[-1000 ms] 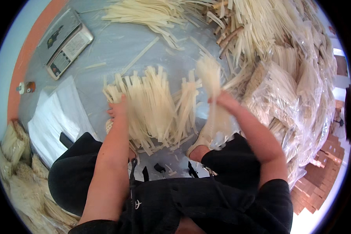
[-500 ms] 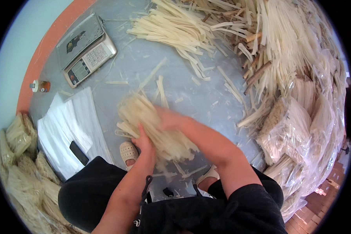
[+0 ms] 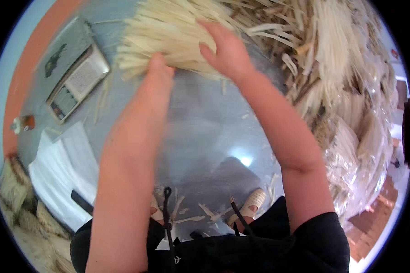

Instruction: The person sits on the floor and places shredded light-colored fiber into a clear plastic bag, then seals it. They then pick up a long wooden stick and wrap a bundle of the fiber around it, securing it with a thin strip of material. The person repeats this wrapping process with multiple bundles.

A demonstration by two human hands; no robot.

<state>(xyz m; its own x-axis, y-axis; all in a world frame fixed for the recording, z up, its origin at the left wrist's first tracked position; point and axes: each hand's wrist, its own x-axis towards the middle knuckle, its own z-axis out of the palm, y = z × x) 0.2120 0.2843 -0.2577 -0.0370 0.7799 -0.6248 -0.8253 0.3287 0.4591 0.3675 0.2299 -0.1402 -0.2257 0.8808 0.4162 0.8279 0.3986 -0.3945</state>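
Long, flat, pale-yellow dried strips lie in a fanned bundle at the far side of the floor. At the near edge of this bundle is my left hand, closed on the strips with its thumb on top and the other fingers mostly hidden. My right hand hovers at the bundle's right side, fingers spread and holding nothing. Both arms stretch far forward.
A weighing scale stands at the left, near a small jar. White sheets carry a dark phone-like object. On the right rise heaped strips and clear plastic-wrapped bundles. Scraps lie near my feet.
My hands have moved forward from above the near floor to the far pile, and the bundle is gone from between my feet. My right hand has come off the strips and opened.
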